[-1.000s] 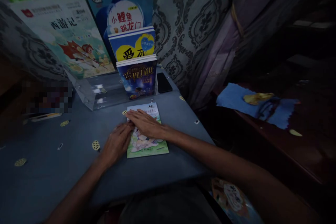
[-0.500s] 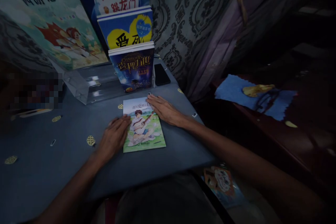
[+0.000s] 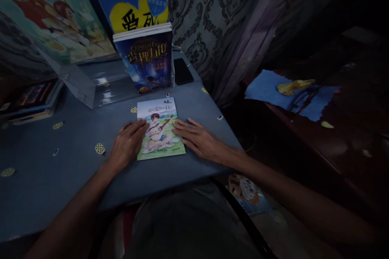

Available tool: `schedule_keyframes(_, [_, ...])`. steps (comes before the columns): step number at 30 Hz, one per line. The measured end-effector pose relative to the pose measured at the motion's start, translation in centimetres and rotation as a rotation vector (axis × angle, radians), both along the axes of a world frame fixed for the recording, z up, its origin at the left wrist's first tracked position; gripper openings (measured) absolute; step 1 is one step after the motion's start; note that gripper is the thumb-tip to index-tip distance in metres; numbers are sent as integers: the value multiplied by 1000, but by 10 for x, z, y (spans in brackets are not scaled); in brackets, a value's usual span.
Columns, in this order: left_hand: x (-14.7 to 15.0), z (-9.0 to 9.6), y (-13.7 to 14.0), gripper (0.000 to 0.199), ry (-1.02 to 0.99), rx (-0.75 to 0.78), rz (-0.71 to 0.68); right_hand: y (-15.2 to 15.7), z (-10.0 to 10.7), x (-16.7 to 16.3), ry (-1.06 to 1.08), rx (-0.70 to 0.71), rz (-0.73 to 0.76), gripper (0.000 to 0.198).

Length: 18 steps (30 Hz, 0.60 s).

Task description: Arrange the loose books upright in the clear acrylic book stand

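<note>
A thin closed book (image 3: 159, 137) lies flat on the grey tabletop (image 3: 82, 182), its cover showing a figure seated on grass with a guitar-like instrument. My left hand (image 3: 129, 141) rests at the book's left edge, fingers stretched out and touching the cover. On the other side, my right hand (image 3: 197, 137) lies with its fingers apart over the book's right edge. Neither hand grips anything. Just beyond the book, a dark blue book (image 3: 148, 64) stands at the front of a clear stand, before a blue and yellow book (image 3: 133, 4).
A clear acrylic stand (image 3: 75, 83) holds upright books, including a large picture book (image 3: 60, 20). A phone (image 3: 182, 72) lies behind. Several books (image 3: 32, 101) are stacked at the left. At the right, a blue cloth (image 3: 267, 93) lies on a dark red surface (image 3: 343, 149).
My right hand has slid from the book's top right corner down to its right edge, uncovering the title. My left hand stays at the left edge. The view has tilted downward.
</note>
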<state>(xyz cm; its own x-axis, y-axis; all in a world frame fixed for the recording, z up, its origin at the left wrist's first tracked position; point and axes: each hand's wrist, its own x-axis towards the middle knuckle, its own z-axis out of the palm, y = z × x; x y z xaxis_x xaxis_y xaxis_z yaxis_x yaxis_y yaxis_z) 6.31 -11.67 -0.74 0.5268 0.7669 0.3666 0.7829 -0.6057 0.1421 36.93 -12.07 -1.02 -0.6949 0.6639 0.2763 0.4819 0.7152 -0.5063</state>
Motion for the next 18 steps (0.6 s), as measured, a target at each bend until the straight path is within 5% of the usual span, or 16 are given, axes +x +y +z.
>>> schedule_keyframes(6, [0,-1,0,37,-31,-12,-3,-49,6,7,24,9,95,44])
schedule_keyframes(18, [9,11,-9,34,29,3,14,-50,3,10,77,15,99,39])
